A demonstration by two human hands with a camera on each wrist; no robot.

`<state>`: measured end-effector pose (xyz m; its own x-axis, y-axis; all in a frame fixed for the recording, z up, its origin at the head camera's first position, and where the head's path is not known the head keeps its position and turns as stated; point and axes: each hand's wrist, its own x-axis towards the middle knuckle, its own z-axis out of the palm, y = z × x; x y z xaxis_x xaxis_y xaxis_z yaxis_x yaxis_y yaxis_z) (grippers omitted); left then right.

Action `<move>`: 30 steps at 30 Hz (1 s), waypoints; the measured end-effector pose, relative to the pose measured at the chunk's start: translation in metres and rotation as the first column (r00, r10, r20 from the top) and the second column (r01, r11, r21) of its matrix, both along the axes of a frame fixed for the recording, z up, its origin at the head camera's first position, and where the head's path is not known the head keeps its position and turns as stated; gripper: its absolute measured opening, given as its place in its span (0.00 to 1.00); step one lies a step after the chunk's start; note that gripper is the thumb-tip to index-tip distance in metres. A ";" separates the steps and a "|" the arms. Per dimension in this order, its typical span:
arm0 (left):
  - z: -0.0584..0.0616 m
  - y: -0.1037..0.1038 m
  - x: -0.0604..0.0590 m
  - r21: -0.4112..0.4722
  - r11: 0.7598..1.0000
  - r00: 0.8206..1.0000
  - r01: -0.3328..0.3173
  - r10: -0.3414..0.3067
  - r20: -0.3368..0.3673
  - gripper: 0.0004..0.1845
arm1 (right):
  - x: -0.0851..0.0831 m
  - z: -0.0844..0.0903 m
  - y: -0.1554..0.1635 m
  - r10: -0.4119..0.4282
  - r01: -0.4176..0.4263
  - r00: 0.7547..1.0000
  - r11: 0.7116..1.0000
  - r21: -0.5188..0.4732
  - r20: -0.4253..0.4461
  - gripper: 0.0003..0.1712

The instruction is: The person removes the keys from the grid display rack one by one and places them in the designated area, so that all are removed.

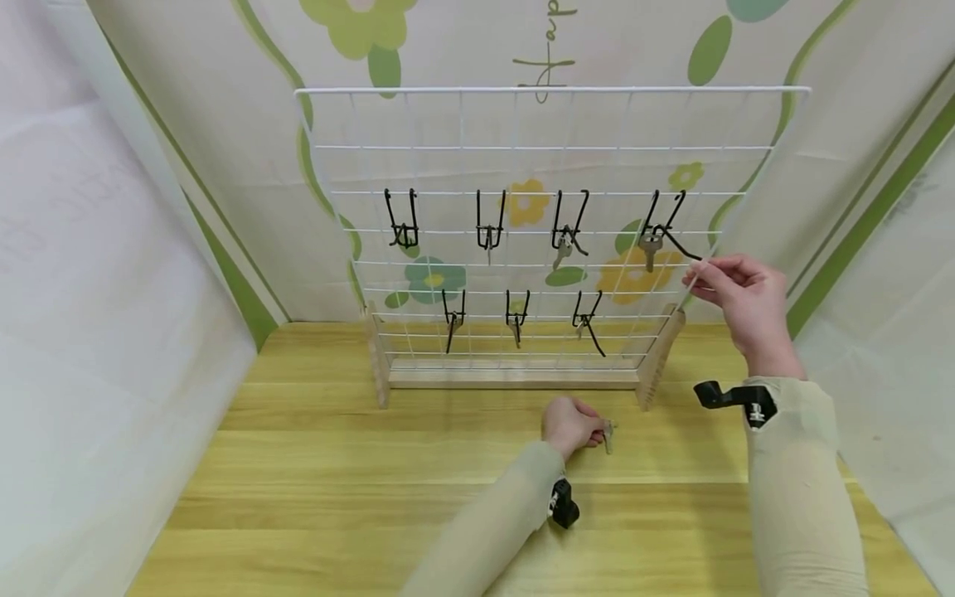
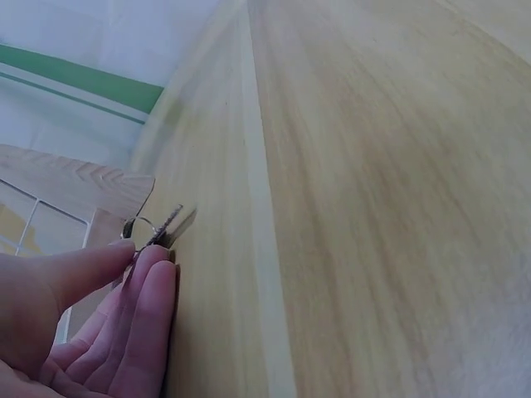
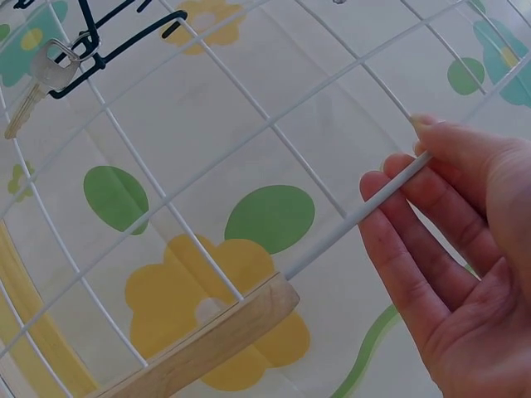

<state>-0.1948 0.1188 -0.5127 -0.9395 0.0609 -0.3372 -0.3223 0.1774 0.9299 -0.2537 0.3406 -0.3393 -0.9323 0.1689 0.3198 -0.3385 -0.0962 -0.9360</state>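
My left hand [image 1: 570,425] is low over the wooden table in front of the rack, pinching a small key ring with keys [image 1: 608,436] between thumb and fingers. In the left wrist view the keys [image 2: 170,228] stick out past the fingertips. My right hand [image 1: 749,303] holds the right side of the white wire grid rack [image 1: 552,89]. The right wrist view shows the thumb and fingers around its outer rod [image 3: 332,235]. Black hooks [image 1: 490,235] hang on the grid in two rows, and a silver key [image 3: 55,65] dangles from one near the right end.
The rack stands on wooden feet [image 1: 379,356] joined by a wooden bar [image 1: 515,379] on the wooden table [image 1: 313,464]. Flower-printed cloth [image 1: 224,108] covers the back, with pale cloth on both sides.
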 end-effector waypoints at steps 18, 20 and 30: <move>0.010 -0.009 0.003 -0.023 0.997 0.997 0.068 -0.068 -0.027 0.08 | 0.000 0.003 -0.001 0.000 0.000 1.000 1.000 0.013 -0.005 0.04; 0.011 -0.012 0.003 -0.028 0.996 0.996 0.080 -0.081 -0.039 0.08 | 0.000 0.003 -0.001 -0.001 0.001 1.000 1.000 0.016 -0.005 0.05; 0.022 -0.041 0.000 0.065 0.993 0.991 0.102 -0.097 -0.088 0.04 | 0.004 0.003 -0.002 -0.004 0.004 1.000 1.000 0.022 0.013 0.06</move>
